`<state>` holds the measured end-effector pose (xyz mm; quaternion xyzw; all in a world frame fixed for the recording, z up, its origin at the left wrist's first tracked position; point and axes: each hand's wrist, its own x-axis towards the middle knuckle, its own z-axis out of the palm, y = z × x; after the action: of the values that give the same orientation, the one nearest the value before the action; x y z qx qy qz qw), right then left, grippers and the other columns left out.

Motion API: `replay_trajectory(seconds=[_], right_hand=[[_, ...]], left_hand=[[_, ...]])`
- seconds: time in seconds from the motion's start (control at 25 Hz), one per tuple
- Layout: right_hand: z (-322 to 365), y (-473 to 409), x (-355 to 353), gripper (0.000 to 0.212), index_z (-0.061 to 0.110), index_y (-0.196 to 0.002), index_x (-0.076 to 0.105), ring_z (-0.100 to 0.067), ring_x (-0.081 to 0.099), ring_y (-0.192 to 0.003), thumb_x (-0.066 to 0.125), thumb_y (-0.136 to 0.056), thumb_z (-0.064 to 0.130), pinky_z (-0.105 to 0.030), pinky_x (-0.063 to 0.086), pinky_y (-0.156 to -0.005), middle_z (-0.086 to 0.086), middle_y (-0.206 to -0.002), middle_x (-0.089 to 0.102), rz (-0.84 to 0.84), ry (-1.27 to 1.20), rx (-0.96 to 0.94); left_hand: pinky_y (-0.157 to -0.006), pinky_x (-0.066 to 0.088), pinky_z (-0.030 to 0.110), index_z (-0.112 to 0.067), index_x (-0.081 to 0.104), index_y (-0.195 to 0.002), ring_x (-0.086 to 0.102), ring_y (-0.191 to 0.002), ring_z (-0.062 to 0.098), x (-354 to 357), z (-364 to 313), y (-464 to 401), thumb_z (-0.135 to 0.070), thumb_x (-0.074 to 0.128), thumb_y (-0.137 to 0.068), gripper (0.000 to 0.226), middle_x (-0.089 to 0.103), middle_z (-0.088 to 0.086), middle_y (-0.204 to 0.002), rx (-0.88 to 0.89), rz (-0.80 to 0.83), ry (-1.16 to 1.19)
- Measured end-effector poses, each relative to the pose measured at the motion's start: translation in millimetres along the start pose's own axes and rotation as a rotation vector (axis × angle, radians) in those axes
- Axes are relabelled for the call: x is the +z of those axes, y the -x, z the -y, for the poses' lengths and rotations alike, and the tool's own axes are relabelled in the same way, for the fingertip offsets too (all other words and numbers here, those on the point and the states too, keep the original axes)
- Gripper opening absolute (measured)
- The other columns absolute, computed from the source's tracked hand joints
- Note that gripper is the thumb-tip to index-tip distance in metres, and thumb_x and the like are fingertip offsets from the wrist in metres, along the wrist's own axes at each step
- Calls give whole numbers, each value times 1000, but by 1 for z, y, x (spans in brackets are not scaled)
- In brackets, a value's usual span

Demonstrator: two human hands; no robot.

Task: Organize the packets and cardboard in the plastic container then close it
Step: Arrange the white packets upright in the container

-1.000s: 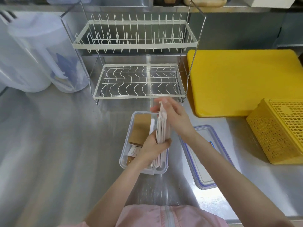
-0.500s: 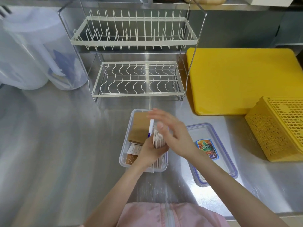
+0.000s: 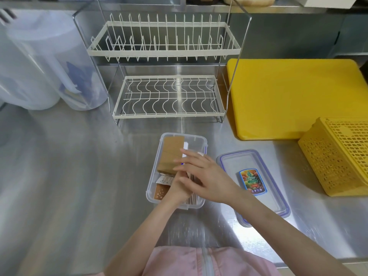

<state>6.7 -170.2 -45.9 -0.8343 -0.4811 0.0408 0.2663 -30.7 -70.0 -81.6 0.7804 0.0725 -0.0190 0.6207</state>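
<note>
A kitchen: steel counter, dish rack, cutting board

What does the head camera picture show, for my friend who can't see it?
Two hands, the right hand lying over the left hand, press a stack of packets down into a clear plastic container that also holds brown cardboard. The container's lid lies beside it on the steel counter, below a wire dish rack.
</note>
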Motion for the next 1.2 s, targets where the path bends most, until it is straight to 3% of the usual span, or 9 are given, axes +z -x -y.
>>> replay_trajectory(seconds=[0.16, 0.36, 0.56, 0.64, 0.72, 0.8, 0.92, 1.04, 1.2], right_hand=[[-1, -5, -11, 36, 18, -125, 51, -2, 35, -130, 41, -91, 23, -20, 27, -107, 10, -131, 50, -200, -288, 129], [-10, -9, -29, 39, 22, -129, 44, 0, 47, -113, 43, -91, 29, 2, 30, -91, 4, -129, 53, -283, -419, 330], [-11, -11, -24, 78, 18, -143, 8, -17, 45, -125, 57, -84, 31, -28, 34, -107, -4, -136, 48, 68, -528, 475], [-4, -15, -15, 88, 19, -142, 4, -20, 51, -117, 64, -79, 31, -32, 41, -102, -5, -130, 50, 127, -555, 497], [4, -19, -5, 75, 20, -137, 16, -10, 60, -93, 63, -80, 24, -19, 50, -81, 2, -110, 56, 22, -595, 507], [10, -24, 2, 39, 24, -116, 43, 1, 60, -66, 57, -81, 16, -6, 47, -58, 10, -81, 60, -80, -664, 512], [12, -25, 1, 21, 29, -73, 50, 1, 54, -44, 50, -78, 9, -10, 46, -50, 11, -48, 54, -102, -840, 588], [10, -21, 0, 15, 18, -73, 46, -6, 43, -41, 50, -78, 4, -19, 44, -47, 5, -48, 43, -25, -1166, 593], [11, -19, 1, 13, 14, -76, 45, -6, 37, -36, 51, -83, 5, -16, 37, -38, 9, -44, 43, 29, -1378, 557]], left_hand=[[-55, 46, 6, -30, 53, -72, 58, -58, -14, -5, -11, -5, -1, 55, -84, 31, 58, -12, -66, -26, -83, 108], [-51, 44, 20, -25, 54, -58, 50, -43, 1, -24, -28, -23, -24, 61, -83, 26, 53, -11, -41, -49, -201, 211], [-57, 43, 22, -25, 48, -42, 44, -39, 5, -32, -50, -35, -29, 55, -87, 46, 44, -11, -36, 27, -211, 402], [-54, 43, 24, -26, 51, -38, 45, -38, 5, -34, -57, -39, -27, 54, -88, 50, 45, -10, -36, 29, -191, 501], [-49, 45, 22, -26, 54, -43, 48, -39, 6, -34, -64, -42, -27, 57, -86, 43, 50, -9, -38, 41, -178, 541], [-47, 45, 21, -28, 58, -54, 48, -40, 7, -34, -69, -43, -23, 60, -84, 30, 52, -8, -43, 62, -157, 584], [-46, 45, 20, -25, 59, -82, 50, -44, 6, -37, -75, -44, -16, 59, -84, 8, 57, -9, -53, 98, -103, 701], [-49, 49, 21, -28, 55, -101, 53, -47, 5, -43, -79, -47, -16, 55, -85, 20, 61, -11, -59, 123, -53, 782], [-48, 49, 19, -25, 51, -87, 54, -45, 4, -44, -83, -51, -15, 56, -86, 11, 59, -12, -53, 155, -212, 712]])
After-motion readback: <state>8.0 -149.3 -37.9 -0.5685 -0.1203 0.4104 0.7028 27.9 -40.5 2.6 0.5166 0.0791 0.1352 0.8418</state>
